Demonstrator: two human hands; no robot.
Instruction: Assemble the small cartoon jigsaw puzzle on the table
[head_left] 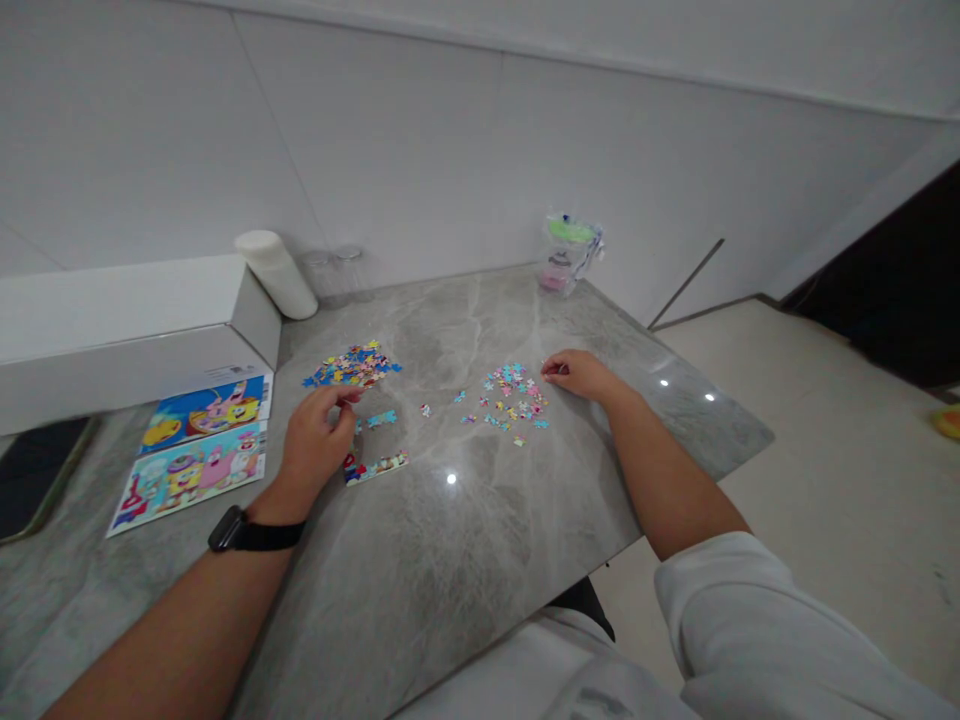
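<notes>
My left hand (321, 432), with a black watch (238, 530) on the wrist, is closed, thumb and fingers drawn together above a partly joined puzzle edge. What the fingertips hold, if anything, is too small to tell. Below it lie a joined bottom strip (379, 467) and a short light-blue joined piece (382, 418). At the right edge of a spread of loose puzzle pieces (514, 395), my right hand (577, 375) is pinched shut; its fingertips hide whatever is in them. A denser pile of puzzle pieces (356, 365) lies just beyond my left hand.
Two printed picture cards (199, 465) lie left of my left hand, beside a dark phone (41, 470). Behind them stand a white box (135, 320), a leaning white cylinder (277, 275) and clear glasses (334, 275). A plastic bag (568, 255) sits at the grey table's (480, 560) far corner.
</notes>
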